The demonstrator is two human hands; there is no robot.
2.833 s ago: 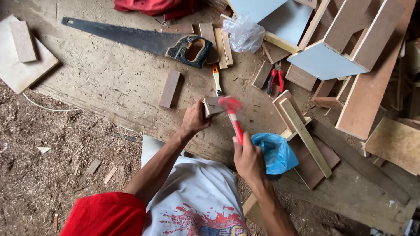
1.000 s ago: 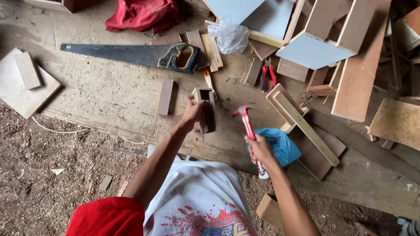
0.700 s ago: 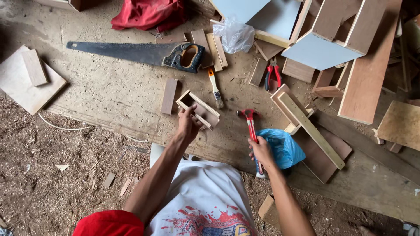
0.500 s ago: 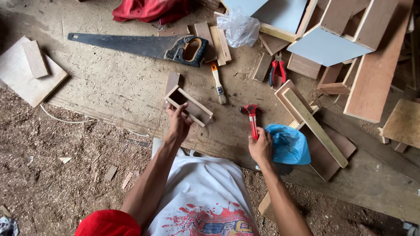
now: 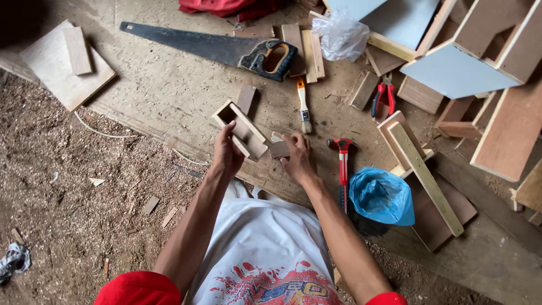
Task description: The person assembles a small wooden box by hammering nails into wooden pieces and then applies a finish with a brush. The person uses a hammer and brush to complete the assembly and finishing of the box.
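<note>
Two hands at work: left hand point(image 5: 227, 153) grips the small wooden box point(image 5: 240, 129), long axis running up-left; right hand point(image 5: 298, 158) pinches a wood scrap point(image 5: 278, 148) just beside it.

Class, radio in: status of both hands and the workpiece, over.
Left hand gripping small open wooden box. Right hand on small wood block. Red hammer lying beside right hand, untouched.

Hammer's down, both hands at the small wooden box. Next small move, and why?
Probably bring the small wood piece under the right hand to the open wooden box that the left hand steadies: they lie just apart, and the hammer rests beside the right hand.
</note>
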